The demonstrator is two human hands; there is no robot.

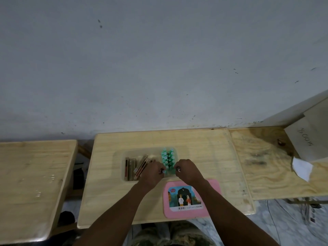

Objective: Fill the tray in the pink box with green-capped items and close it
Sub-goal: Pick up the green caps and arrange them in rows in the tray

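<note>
Now left hand (pixel 154 172) and right hand (pixel 186 170) curl beside the green-capped items (pixel 168 159); actual grasp cannot be told

one pink box (pixel 186 214), three wooden tables (pixel 124 142), green-capped bottles (pixel 168 157) in two rows (too blurry to count), maybe five brown packs (pixel 132 167)

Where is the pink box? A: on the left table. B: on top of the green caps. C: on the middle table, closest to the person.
C: the pink box lies at the middle table's near edge, apart from the green caps.
</note>
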